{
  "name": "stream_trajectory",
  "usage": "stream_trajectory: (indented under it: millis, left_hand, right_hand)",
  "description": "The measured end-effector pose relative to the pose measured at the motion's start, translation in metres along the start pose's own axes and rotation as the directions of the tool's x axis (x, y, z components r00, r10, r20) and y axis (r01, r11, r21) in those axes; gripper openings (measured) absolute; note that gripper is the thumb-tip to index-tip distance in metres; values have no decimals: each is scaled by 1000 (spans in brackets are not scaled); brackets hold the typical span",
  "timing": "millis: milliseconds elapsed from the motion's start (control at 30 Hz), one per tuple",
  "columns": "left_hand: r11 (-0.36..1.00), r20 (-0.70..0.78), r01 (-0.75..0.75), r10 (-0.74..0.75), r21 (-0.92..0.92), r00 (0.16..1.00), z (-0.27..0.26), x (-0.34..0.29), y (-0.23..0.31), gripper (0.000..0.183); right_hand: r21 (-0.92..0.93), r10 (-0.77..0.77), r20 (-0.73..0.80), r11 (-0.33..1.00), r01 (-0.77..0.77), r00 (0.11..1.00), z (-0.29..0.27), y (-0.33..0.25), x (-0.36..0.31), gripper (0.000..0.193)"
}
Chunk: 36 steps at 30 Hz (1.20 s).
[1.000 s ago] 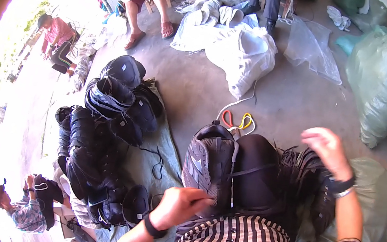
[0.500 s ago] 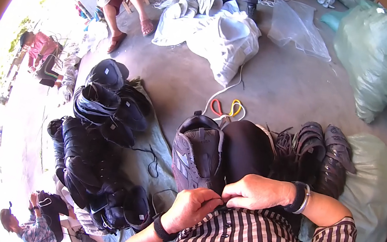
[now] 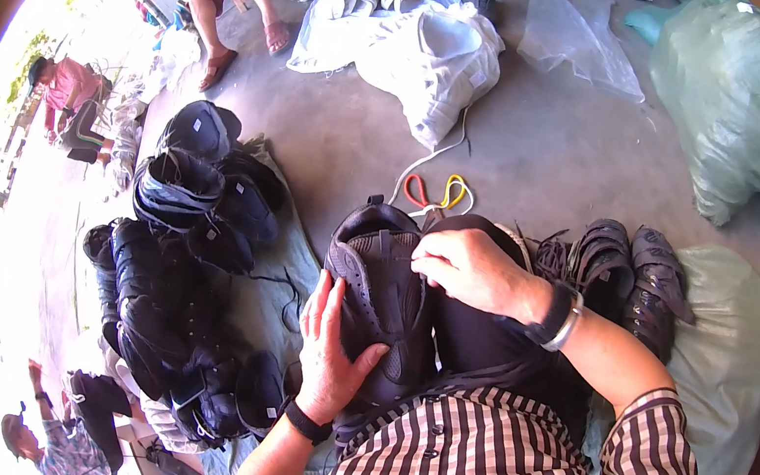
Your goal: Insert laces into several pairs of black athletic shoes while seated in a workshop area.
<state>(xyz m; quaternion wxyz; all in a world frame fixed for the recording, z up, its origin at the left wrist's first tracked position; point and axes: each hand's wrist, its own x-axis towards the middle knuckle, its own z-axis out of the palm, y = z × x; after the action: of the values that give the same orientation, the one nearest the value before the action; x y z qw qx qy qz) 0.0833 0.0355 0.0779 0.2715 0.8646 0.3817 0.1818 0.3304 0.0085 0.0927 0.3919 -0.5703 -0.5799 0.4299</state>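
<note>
A dark grey and black sneaker (image 3: pixel 385 283) rests in front of me against my knee, its opening facing up and its eyelets bare of any visible lace. My left hand (image 3: pixel 333 357) lies along the sneaker's left side near me, thumb and fingers spread apart. Over the sneaker's right edge, by the tongue, my right hand (image 3: pixel 474 270) has its thumb and fingertips pinched together. Whatever is between those fingertips is too small or hidden to make out. A band and a bracelet circle my right wrist.
Many black shoes (image 3: pixel 180 305) are heaped on a sheet at my left. More shoes and sandals (image 3: pixel 607 259) stand at my right. Red and yellow loops (image 3: pixel 447 191) with a white cord lie ahead. White sacks (image 3: pixel 437 68) and green bags (image 3: pixel 734 105) sit farther off. Other people sit at the left.
My hands have parted from their meeting point near my shirt. The left has gone to the sneaker's side and opened; the right has moved forward over it. The sneaker has shifted slightly.
</note>
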Motion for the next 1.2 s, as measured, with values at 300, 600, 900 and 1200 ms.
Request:
stream_trajectory:
  millis: [300, 600, 900, 1200]
  left_hand:
    - [1000, -33, 0, 0, -3, 999, 11, -2, -6, 94]
    - [988, -156, 104, -121, -117, 980, 10, 22, -17, 83]
    - [968, -116, 67, -97, -241, 988, 17, 24, -30, 83]
    - [978, -141, 44, -74, -206, 987, 15, 24, -27, 84]
  right_hand:
    - [-215, -129, -103, 971, 105, 986, 21, 16, 25, 18]
    - [104, 61, -88, 993, -52, 994, 18, 2, -27, 10]
    - [-219, -119, -68, 970, 102, 991, 48, 4, -33, 4]
    - [-230, -78, -146, 972, 42, 986, 59, 15, -35, 6]
